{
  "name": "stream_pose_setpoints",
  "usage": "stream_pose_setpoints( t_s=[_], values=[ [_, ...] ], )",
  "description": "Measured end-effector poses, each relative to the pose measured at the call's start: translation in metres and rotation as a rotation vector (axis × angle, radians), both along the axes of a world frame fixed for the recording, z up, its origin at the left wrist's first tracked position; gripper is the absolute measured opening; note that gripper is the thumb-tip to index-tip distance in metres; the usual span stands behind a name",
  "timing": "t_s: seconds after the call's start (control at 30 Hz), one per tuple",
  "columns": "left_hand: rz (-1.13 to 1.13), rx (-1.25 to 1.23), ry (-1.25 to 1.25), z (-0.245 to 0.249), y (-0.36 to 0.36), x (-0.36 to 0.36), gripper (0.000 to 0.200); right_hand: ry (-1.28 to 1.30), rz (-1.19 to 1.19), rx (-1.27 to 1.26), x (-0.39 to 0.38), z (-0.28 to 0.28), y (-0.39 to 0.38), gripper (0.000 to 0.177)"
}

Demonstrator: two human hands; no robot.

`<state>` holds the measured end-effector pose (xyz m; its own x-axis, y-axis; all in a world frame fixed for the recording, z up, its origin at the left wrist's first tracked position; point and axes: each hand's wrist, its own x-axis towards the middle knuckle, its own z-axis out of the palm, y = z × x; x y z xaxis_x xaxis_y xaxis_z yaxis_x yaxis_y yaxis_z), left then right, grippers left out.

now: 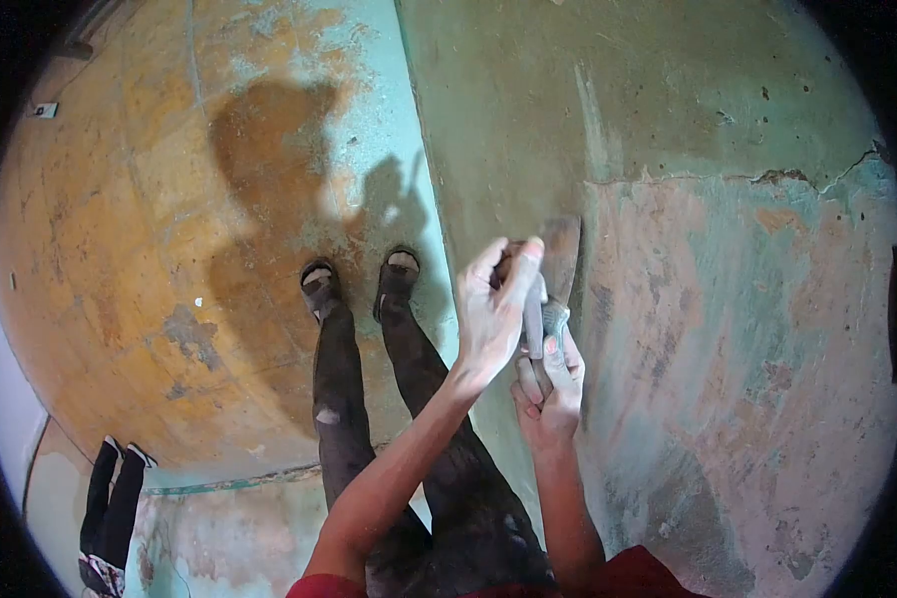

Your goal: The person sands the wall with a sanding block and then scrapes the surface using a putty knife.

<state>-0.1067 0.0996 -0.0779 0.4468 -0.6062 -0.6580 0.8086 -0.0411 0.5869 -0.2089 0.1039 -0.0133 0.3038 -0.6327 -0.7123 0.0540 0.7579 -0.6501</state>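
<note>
Arms raised, left hand [495, 317] above right hand [551, 391]

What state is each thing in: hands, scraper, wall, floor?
left hand: laid over the scraper's top, fingers partly raised, grip unclear
right hand: shut around the scraper's handle
scraper: held upright, against the wall
wall: cracked, paint patchy
floor: worn, stained
</note>
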Motion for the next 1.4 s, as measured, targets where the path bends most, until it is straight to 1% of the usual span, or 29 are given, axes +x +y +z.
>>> stream_pose_setpoints(
  t_s=[0.07, 0.1, 0.17, 0.23, 0.27, 0.3, 0.37, 0.43, 0.47, 0.5, 0.57, 0.6, 0.63, 0.67, 0.7, 0.73, 0.77, 0.83, 0.87, 0.93, 1.0, 1.03, 1.07, 1.1, 1.13, 1.17, 1.27, 1.33, 1.4],
  values=[
    [0.030, 0.129, -0.116, -0.011, -0.012, 0.008, 0.029, 0.204, -0.107, 0.043, -0.016, -0.001, 0.013, 0.038],
    [0.029, 0.128, -0.113, -0.013, -0.025, 0.015, 0.029, 0.206, -0.107, 0.042, -0.023, -0.002, 0.021, 0.038],
    [0.150, 0.046, -0.128, -0.015, -0.051, 0.024, 0.031, 0.410, -0.064, 0.108, -0.039, -0.005, 0.041, 0.037],
    [0.233, -0.030, -0.183, -0.009, -0.080, 0.028, 0.037, 0.427, -0.016, 0.121, -0.059, -0.009, 0.060, 0.039],
    [0.147, 0.065, -0.300, -0.001, -0.089, 0.034, 0.041, 0.408, 0.043, 0.141, -0.067, -0.009, 0.067, 0.041],
    [0.147, 0.064, -0.295, -0.006, -0.097, 0.033, 0.041, 0.391, 0.103, 0.159, -0.071, -0.008, 0.071, 0.043],
    [0.214, 0.156, -0.657, -0.013, -0.112, 0.034, 0.041, 0.429, 0.111, 0.156, -0.071, -0.010, 0.076, 0.047],
    [0.158, 0.189, -0.642, -0.014, -0.114, 0.029, 0.037, 0.445, 0.143, 0.152, -0.072, -0.011, 0.081, 0.041],
    [0.165, 0.208, -0.692, -0.014, -0.112, 0.023, 0.035, 0.456, 0.139, 0.160, -0.068, -0.011, 0.081, 0.028],
    [0.171, 0.228, -0.743, -0.013, -0.108, 0.015, 0.033, 0.457, 0.137, 0.164, -0.070, -0.012, 0.083, 0.028],
    [0.145, 0.220, -0.741, -0.009, -0.096, -0.008, 0.030, 0.488, 0.210, 0.182, -0.077, -0.014, 0.087, 0.017],
    [0.144, 0.195, -0.638, 0.001, -0.086, -0.020, 0.028, 0.488, 0.212, 0.182, -0.090, -0.019, 0.095, 0.017],
    [0.080, 0.254, -0.648, 0.008, -0.075, -0.037, 0.026, 0.509, 0.284, 0.110, -0.108, -0.027, 0.104, 0.030],
    [0.171, 0.209, -0.628, 0.015, -0.073, -0.046, 0.025, 0.530, 0.353, 0.035, -0.106, -0.027, 0.102, 0.044],
    [0.263, 0.164, -0.609, 0.018, -0.074, -0.050, 0.025, 0.527, 0.354, 0.030, -0.103, -0.027, 0.101, 0.044],
    [0.199, 0.230, -0.649, 0.011, -0.078, -0.049, 0.025, 0.542, 0.317, 0.113, -0.100, -0.023, 0.099, 0.041],
    [0.298, 0.207, -0.634, 0.006, -0.094, -0.033, 0.024, 0.558, 0.280, 0.197, -0.095, -0.020, 0.096, 0.038],
    [0.235, 0.239, -0.599, -0.004, -0.116, 0.012, 0.024, 0.534, 0.308, 0.158, -0.094, -0.019, 0.090, 0.036],
    [0.230, 0.237, -0.598, -0.002, -0.116, 0.015, 0.024, 0.556, 0.322, 0.153, -0.088, -0.017, 0.086, 0.038],
    [0.239, 0.252, -0.572, 0.002, -0.116, 0.016, 0.027, 0.576, 0.334, 0.149, -0.090, -0.019, 0.087, 0.040],
    [0.266, 0.258, -0.614, 0.014, -0.098, -0.019, 0.029, 0.548, 0.410, 0.068, -0.107, -0.031, 0.098, 0.050],
    [0.292, 0.261, -0.653, 0.016, -0.092, -0.036, 0.031, 0.544, 0.407, 0.061, -0.107, -0.029, 0.098, 0.050],
    [0.330, 0.226, -0.606, 0.012, -0.094, -0.043, 0.033, 0.576, 0.480, 0.076, -0.108, -0.027, 0.098, 0.053],
    [0.329, 0.224, -0.603, 0.007, -0.103, -0.027, 0.033, 0.615, 0.553, 0.095, -0.110, -0.025, 0.097, 0.056],
    [0.338, 0.215, -0.628, -0.002, -0.120, 0.003, 0.033, 0.600, 0.444, 0.139, -0.106, -0.025, 0.098, 0.058],
    [0.343, 0.207, -0.651, -0.007, -0.130, 0.020, 0.033, 0.608, 0.445, 0.142, -0.104, -0.025, 0.094, 0.058],
    [0.384, 0.199, -0.664, -0.004, -0.135, 0.026, 0.034, 0.617, 0.513, 0.047, -0.098, -0.025, 0.085, 0.060],
    [0.306, 0.249, -0.591, 0.011, -0.103, -0.021, 0.028, 0.622, 0.607, 0.094, -0.099, -0.023, 0.080, 0.063],
    [0.276, 0.236, -0.602, 0.020, -0.095, -0.024, 0.025, 0.620, 0.589, 0.056, -0.102, -0.022, 0.088, 0.062]
  ],
)
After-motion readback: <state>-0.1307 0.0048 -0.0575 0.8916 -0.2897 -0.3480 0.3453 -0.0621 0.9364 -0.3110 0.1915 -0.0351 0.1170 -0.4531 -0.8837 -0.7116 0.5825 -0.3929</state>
